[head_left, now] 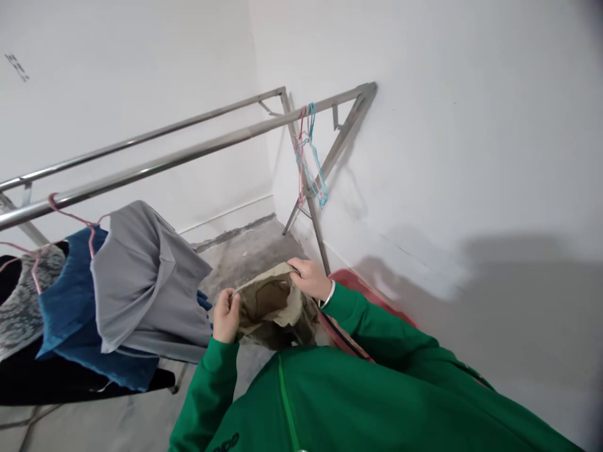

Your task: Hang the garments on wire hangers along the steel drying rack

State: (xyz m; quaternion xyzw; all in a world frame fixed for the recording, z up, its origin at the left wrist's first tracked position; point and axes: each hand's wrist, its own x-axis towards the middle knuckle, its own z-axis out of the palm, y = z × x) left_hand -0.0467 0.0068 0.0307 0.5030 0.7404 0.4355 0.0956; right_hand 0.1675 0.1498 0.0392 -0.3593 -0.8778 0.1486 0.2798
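In front of my body I hold a khaki garment [282, 307] by the rim of its wide opening, which faces up toward me. My left hand [227, 316] pinches the rim at one side, thumb on top. At the far side of the rim, my right hand [308, 277] has its fingers closed on the cloth. The lower part of the garment hangs down, partly hidden by my green jacket, so its full shape cannot be seen.
A metal drying rack [188, 157] runs along the left. On it hang a grey garment [141, 276], a blue garment [70, 314] and a patterned one [35, 307]. Pink and blue hangers [311, 169] hang near its far end. A red basin [372, 292] stands by the right wall.
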